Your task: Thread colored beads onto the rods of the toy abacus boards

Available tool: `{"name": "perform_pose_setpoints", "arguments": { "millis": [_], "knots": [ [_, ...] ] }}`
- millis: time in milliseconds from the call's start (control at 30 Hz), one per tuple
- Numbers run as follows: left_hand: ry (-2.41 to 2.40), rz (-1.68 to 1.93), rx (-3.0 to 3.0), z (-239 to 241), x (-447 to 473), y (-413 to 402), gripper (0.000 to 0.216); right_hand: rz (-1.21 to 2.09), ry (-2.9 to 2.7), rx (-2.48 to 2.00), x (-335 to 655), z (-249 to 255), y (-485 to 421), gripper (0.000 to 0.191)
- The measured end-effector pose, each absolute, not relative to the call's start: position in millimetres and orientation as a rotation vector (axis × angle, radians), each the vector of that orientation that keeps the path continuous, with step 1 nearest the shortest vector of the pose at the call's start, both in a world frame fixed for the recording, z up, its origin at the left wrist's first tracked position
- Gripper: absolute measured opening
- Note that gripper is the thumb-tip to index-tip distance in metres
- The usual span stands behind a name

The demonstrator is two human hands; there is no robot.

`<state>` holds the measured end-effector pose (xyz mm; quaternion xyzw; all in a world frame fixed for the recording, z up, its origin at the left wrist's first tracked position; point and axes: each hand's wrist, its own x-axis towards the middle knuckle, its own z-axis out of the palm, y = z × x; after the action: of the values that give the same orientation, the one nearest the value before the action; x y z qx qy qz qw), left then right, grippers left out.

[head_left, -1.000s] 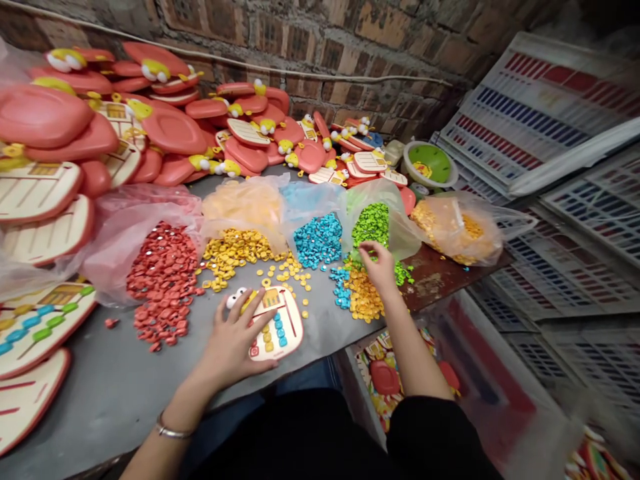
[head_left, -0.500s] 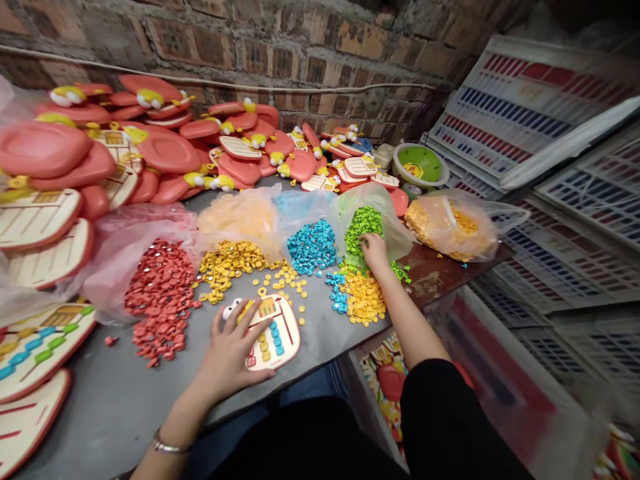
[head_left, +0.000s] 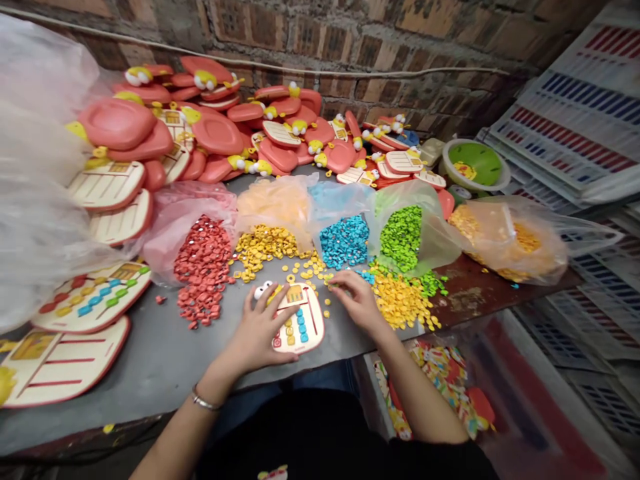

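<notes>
A cream toy board (head_left: 314,320) with a red rim, goggle eyes and rows of coloured beads lies on the grey table. My left hand (head_left: 263,330) holds its left side, fingers spread across the top and thumb along the lower edge. On the board are a red bead, yellow beads and a row of blue beads. Just right of the board hovers my right hand (head_left: 357,300), thumb and fingertips pinched on what looks like a small green bead, mostly hidden. Loose yellow beads (head_left: 310,265) lie near those fingertips.
Bags spill red beads (head_left: 203,267), yellow beads (head_left: 263,247), blue beads (head_left: 345,241) and green beads (head_left: 401,233). A mixed heap (head_left: 403,300) lies right. Red-backed boards (head_left: 220,130) are piled behind, a filled board (head_left: 95,297) left. A green bowl (head_left: 475,163) stands at the back right.
My right hand has left the green beads and come left and nearer, beside the board. My left hand stays on the board. The whole view has shifted leftward.
</notes>
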<state>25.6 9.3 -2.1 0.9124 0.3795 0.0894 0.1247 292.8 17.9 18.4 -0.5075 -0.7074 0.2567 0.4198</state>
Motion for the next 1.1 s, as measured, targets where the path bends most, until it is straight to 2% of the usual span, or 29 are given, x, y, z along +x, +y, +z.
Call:
{"name": "perform_pose_setpoints", "arguments": {
  "millis": [200,367,567,667,867,1100],
  "knots": [
    [1.103,0.258,2.64,-2,25,9,0.087,0.743,-2.115,-1.134,265,13,33,0.022],
    [1.086,0.281,2.623,-6,24,9,0.091,0.742,-2.073,-1.207,269,16,36,0.025],
    [1.08,0.272,2.616,-7,24,10,0.095,0.689,-2.044,-1.235,264,11,38,0.007],
    [1.081,0.264,2.614,-7,25,10,0.094,0.646,-2.053,-1.211,261,9,40,0.01],
    [1.094,0.251,2.609,-7,25,9,0.096,0.787,-2.179,-1.125,262,9,39,0.014],
    [1.086,0.27,2.61,-5,26,9,0.095,0.824,-2.1,-1.219,269,10,37,0.011]
  ]
}}
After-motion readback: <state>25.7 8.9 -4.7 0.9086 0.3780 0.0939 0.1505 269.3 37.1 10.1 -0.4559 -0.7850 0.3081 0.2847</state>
